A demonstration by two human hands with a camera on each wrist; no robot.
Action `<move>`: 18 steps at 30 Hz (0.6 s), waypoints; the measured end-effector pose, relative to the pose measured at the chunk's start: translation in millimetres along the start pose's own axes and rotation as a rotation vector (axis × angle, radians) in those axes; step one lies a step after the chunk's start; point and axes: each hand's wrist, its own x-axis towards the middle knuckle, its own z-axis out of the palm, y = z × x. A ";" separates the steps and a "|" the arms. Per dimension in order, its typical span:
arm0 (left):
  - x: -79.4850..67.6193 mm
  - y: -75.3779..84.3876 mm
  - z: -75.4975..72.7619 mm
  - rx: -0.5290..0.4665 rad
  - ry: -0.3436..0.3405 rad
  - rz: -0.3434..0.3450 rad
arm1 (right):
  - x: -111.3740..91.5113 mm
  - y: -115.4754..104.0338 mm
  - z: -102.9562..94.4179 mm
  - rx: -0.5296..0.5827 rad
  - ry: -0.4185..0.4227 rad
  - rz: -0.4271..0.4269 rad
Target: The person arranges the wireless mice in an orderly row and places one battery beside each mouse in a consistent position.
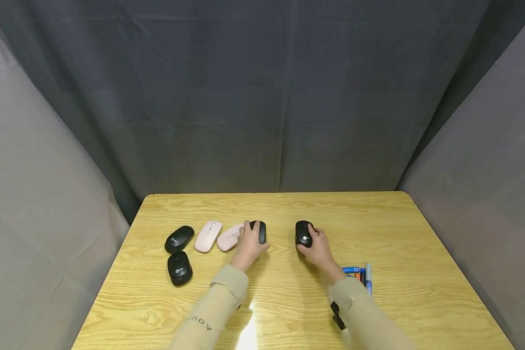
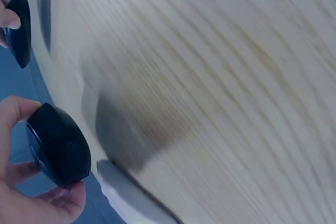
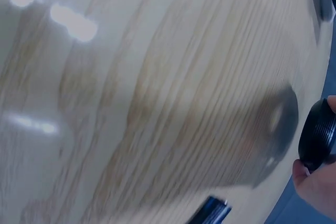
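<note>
My left hand (image 1: pixel 250 246) grips a black computer mouse (image 1: pixel 262 233), its fingers over the top and side. In the left wrist view that mouse (image 2: pixel 60 145) is held between fingers and thumb above the table, its shadow falling on the wood. To the right, my right hand (image 1: pixel 320 249) holds another black mouse (image 1: pixel 303 233) by its sides, also raised over its shadow in the right wrist view. A pale pink mouse (image 1: pixel 228 238) lies just left of my left hand, partly covered by it. Beside that one rests a second pale pink mouse (image 1: pixel 208 236).
Two more black mice, one flatter (image 1: pixel 179 238) and one bulkier (image 1: pixel 180 268), lie at the table's left. Blue marker-like sticks (image 1: pixel 369 279) and a small blue-and-orange item (image 1: pixel 351 270) lie beside my right forearm. Grey curtains (image 1: pixel 262 97) stand behind the wooden table (image 1: pixel 420 272).
</note>
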 end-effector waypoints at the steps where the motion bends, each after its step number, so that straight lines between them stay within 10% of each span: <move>1: 1.3 1.9 1.6 0.004 -0.003 0.002 | 0.8 2.6 -1.9 -0.005 -0.003 0.003; 18: 16.7 26.9 21.1 0.125 -0.085 -0.037 | 0.1 25.3 -23.3 -0.074 -0.042 0.033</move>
